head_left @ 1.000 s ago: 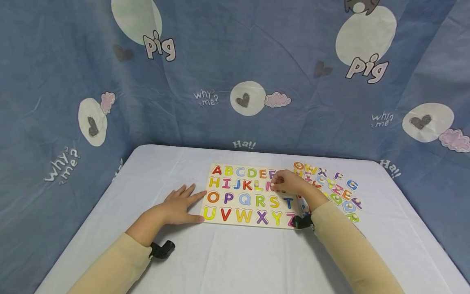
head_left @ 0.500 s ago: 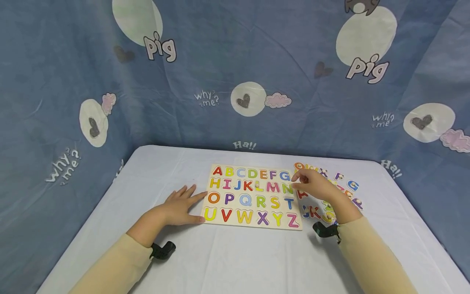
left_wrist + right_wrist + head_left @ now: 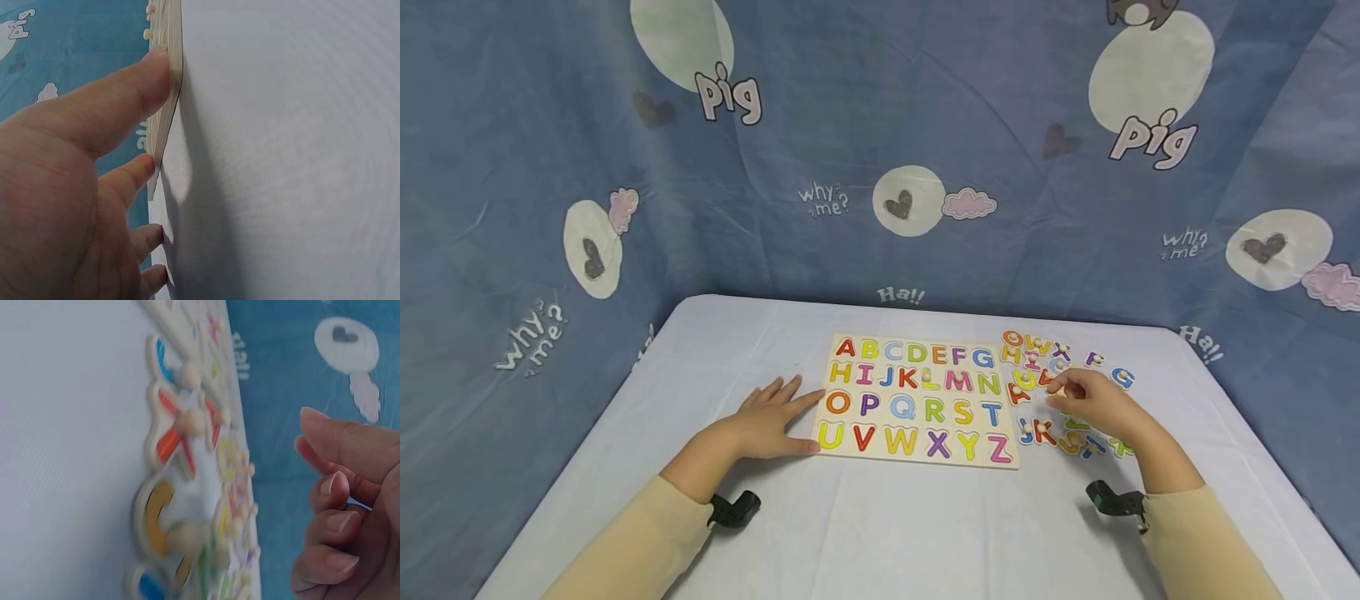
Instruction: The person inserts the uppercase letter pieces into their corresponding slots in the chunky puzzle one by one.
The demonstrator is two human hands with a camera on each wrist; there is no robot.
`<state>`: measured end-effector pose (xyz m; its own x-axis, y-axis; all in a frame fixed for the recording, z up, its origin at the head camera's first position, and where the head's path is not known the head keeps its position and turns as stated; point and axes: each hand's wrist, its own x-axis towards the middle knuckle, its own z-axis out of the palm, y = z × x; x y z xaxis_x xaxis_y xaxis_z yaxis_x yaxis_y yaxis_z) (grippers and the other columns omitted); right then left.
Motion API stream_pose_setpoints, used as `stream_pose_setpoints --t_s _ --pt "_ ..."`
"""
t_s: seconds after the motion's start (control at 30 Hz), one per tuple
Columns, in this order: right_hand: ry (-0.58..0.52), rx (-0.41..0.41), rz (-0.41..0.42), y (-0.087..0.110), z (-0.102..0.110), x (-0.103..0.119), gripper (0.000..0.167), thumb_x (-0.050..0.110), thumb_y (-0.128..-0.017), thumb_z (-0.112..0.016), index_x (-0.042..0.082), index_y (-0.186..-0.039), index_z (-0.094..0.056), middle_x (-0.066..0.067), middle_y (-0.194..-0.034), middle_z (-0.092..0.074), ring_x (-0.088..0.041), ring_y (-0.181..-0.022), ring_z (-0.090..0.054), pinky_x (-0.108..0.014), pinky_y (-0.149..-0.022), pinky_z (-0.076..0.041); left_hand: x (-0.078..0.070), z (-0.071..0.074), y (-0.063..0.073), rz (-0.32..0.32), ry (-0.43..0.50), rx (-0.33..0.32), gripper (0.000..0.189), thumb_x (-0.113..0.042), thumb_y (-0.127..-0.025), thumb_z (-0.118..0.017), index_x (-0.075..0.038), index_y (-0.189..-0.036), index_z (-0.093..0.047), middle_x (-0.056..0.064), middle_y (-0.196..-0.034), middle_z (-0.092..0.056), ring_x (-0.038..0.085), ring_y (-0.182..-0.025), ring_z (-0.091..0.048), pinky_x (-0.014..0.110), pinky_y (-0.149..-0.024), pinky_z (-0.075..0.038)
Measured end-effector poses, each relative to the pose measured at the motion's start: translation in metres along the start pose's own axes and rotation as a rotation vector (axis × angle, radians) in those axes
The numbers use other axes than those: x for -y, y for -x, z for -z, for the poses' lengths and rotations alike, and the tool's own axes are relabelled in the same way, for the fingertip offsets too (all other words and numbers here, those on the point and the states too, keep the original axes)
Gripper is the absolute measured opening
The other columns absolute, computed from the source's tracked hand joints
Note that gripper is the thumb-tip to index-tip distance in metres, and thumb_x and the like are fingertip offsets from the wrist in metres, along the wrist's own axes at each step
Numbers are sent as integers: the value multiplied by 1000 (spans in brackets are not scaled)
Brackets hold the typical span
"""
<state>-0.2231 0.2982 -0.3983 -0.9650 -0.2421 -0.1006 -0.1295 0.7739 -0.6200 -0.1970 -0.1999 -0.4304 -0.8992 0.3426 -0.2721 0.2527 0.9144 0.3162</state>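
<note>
A wooden alphabet puzzle board [image 3: 917, 425] lies on the table, its rows of coloured letters facing up. The L piece [image 3: 930, 379] on it shows a small knob. My left hand [image 3: 771, 425] lies at the board's left side with fingers spread, thumb and index fingertip against its edge; the left wrist view shows this thumb [image 3: 134, 87] on the rim. Right of the board, my right hand [image 3: 1093, 404] hovers over the loose letter pieces with fingers loosely curled. In the right wrist view nothing shows between its thumb [image 3: 340, 434] and index finger.
Loose knobbed letters lie right of the board, among them a red K [image 3: 1042, 432], a red A [image 3: 1017, 393], a blue G [image 3: 1122, 377] and an orange O [image 3: 1012, 338]. A patterned blue cloth [image 3: 820, 250] hangs behind the white table [image 3: 880, 533].
My right hand has moved right, from over the M and N on the board to above the loose letters. The left hand has stayed at the board's edge.
</note>
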Motion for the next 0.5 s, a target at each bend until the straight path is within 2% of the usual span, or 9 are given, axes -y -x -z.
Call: stream_pose_setpoints --t_s 0.2,0.5 --pt "-29 -16 -12 11 3 -22 23 20 -94 -72 2 -106 -66 -3 -79 -46 -16 -74 -44 -28 -60 -37 1 0 -2 3 3 -1 92 -63 -82 -70 -22 -157 -35 22 -164 -17 49 -149 -9 67 -117 -7" --pt "-61 -19 -45 18 1 -46 27 20 -91 -75 0 -105 -63 -2 -78 -46 -16 -71 -44 -27 -57 -38 0 0 -2 0 0 4 91 -63 -83 -69 -22 -157 -35 22 -164 -17 49 -149 -9 67 -117 -8"
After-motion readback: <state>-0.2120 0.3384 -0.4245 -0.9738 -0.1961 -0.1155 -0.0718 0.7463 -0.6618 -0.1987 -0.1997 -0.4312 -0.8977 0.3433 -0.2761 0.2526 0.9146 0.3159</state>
